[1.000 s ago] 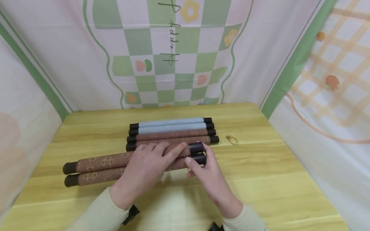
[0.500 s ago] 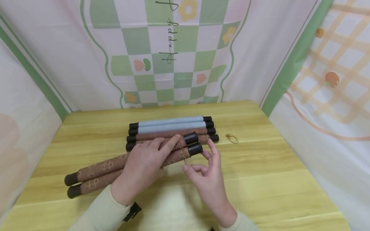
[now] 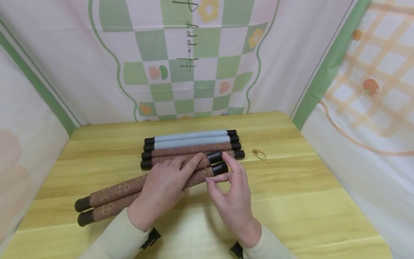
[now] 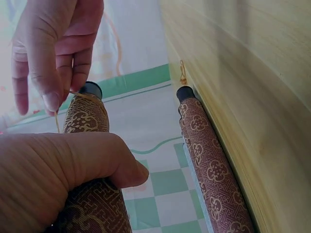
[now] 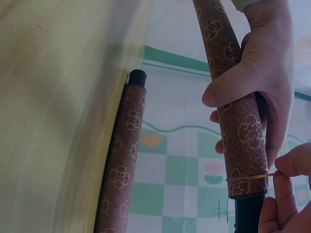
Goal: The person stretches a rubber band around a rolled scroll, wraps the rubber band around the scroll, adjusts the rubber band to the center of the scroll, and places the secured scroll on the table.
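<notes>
Two brown scrolls with gold flower patterns and black end knobs, the upper scroll (image 3: 118,189) and the lower scroll (image 3: 111,209), lie side by side in my left hand (image 3: 163,185). That hand grips them around the middle, thumb over the top, as the right wrist view shows. A thin yellowish rubber band (image 5: 250,178) loops round the pair near their right-hand knobs. My right hand (image 3: 234,198) pinches the band between thumb and index finger and draws it out to the side. Other right fingertips are near the black knobs; contact there is unclear.
Behind the held pair, two light-blue scrolls (image 3: 191,136) and two more brown scrolls (image 3: 194,149) lie in a row on the wooden table (image 3: 307,201). A loose rubber band (image 3: 260,155) lies right of them. Patterned cloth (image 3: 207,68) hangs behind and at both sides.
The held scrolls have tilted, left ends nearer me and right ends farther away. My right hand drew the band away from the knobs, then came back closer to them.
</notes>
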A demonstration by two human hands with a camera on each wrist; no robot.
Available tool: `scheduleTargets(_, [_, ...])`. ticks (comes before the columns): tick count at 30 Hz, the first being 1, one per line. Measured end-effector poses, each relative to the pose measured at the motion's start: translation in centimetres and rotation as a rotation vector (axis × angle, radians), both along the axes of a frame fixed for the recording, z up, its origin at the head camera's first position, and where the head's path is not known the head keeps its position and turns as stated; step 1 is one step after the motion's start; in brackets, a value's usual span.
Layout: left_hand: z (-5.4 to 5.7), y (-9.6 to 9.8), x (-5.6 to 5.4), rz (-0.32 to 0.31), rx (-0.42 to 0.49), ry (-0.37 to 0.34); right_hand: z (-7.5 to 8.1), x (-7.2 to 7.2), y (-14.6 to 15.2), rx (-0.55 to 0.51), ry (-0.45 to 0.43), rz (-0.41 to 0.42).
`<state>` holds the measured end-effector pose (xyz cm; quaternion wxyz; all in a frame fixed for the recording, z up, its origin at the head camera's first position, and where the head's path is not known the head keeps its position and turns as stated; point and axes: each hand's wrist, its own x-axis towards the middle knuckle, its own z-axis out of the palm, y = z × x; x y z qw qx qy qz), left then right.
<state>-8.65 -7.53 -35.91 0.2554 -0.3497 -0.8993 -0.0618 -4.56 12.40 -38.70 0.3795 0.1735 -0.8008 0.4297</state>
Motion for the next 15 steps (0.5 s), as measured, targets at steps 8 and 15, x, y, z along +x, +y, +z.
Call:
scheduleTargets(8, [-0.07,0.10,0.13,0.003,-0.016,0.002,0.19,-0.44,0.04,0.042,0.027,0.033])
scheduleTargets(15, [-0.23,0.16,0.14,-0.001,-0.014,0.024,0.26,-0.80,0.19,0.056,0.071,0.060])
